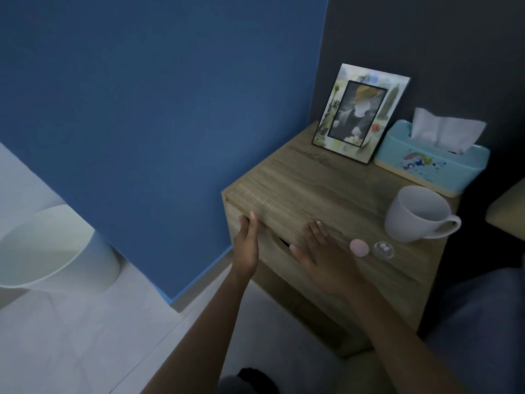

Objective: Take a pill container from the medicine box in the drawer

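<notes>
The drawer [255,245] is shut. The left hand [247,245] presses flat against its front near the left corner, fingers [252,220] straight, holding nothing. The right hand [321,248] rests open over the front's notch, empty. A clear pill container [383,249] and pink lid [359,247] lie right of the right hand's fingers, apart from them.

Both my hands at the wooden bedside cabinet [326,180]

My open left hand [247,245] touched its drawer front [272,251]; my flat right hand [321,248] rested near a clear pill container [383,249].
</notes>
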`<state>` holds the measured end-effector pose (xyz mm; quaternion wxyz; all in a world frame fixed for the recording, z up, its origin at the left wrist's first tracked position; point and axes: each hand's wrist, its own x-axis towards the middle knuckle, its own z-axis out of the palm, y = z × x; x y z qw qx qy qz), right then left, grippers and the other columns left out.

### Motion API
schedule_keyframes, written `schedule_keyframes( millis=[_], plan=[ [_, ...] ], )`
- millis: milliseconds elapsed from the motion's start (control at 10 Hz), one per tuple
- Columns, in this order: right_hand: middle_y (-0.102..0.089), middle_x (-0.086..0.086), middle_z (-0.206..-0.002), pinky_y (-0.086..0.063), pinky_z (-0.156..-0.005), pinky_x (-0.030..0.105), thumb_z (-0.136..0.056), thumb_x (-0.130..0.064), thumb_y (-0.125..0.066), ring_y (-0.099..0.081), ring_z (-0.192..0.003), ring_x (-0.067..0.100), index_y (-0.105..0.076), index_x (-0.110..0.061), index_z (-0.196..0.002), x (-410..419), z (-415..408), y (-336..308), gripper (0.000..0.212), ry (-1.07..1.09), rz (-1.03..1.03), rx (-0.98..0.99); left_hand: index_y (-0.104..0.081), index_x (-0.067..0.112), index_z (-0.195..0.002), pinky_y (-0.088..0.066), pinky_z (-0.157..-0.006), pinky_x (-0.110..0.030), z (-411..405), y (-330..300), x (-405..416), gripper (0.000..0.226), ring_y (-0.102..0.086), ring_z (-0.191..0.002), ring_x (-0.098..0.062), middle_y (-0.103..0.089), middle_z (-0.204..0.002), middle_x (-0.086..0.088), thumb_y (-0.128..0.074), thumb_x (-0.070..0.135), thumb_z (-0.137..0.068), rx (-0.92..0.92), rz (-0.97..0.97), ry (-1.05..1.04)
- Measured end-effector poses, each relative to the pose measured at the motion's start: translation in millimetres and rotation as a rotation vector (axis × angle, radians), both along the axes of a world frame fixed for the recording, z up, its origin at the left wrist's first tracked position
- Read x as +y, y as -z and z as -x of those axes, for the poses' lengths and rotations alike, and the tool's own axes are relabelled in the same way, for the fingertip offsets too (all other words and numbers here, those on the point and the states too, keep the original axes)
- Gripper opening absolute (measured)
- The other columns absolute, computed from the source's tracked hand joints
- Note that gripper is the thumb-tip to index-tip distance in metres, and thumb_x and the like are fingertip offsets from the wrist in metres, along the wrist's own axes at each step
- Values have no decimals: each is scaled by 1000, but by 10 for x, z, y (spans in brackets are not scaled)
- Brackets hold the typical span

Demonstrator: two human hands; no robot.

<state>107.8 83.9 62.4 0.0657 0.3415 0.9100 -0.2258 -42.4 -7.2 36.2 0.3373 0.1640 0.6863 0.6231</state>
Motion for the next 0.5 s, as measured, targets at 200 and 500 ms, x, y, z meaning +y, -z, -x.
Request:
schedule_keyframes(
  millis=[200,500],
  plan=[
    [8,-4,-164,-3,-121,36,-65,-86,7,12,-149,9,0,-19,-155,-6,11,7,113,18,20,21,-14,23,-154,-11,-118,-34,61,-36,48,109,-14,-150,-15,-16,-163,3,-27,88,-68,27,86,89],
    [2,5,-164,-3,-120,39,-94,-63,-16,5,-151,19,-4,-10,-155,44,111,-406,81,50,101,-128,2,6,-153,1,-121,-42,121,-510,-295,75,5,-151,-23,5,-163,-13,-16,54,-99,490,584,394]
  ],
)
